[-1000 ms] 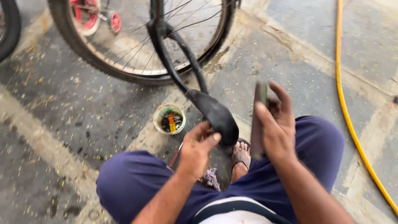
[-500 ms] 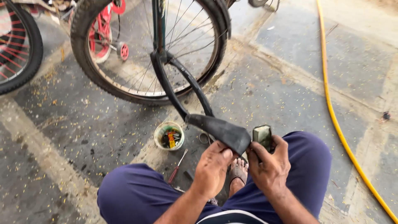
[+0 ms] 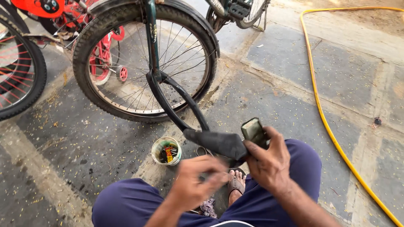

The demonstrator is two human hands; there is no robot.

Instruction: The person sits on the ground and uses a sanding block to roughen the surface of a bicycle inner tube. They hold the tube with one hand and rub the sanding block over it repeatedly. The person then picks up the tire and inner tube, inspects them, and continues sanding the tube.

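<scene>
Where a second ago the right hand (image 3: 269,164) was raised with a small dark block held upright above the knee, it is now lowered and clenched around both that block (image 3: 253,131) and the flattened end of the black inner tube (image 3: 219,143), which is pinned against it just above the sandalled foot (image 3: 235,184). The block, greenish on its face, is now tilted toward the tube rather than held clear of it. The left hand (image 3: 195,185) has been drawn back from the tube, which it was pressing half a second ago; it is blurred with motion, its fingers curled, and whether anything is grasped in it cannot be told. The tube is looped up from the right hand to the bicycle wheel (image 3: 145,63), where it is hooked round the frame beside the spokes. The small tub (image 3: 167,151) of coloured bits is left untouched on the floor, just left of the tube's held end. The view itself has been lifted, so that more of the wheel, a red child's bicycle (image 3: 101,59) behind it and the yellow hose (image 3: 324,117) to the right of the tube are seen. It is judged that the tube's surface is being brought under the block for working.
</scene>
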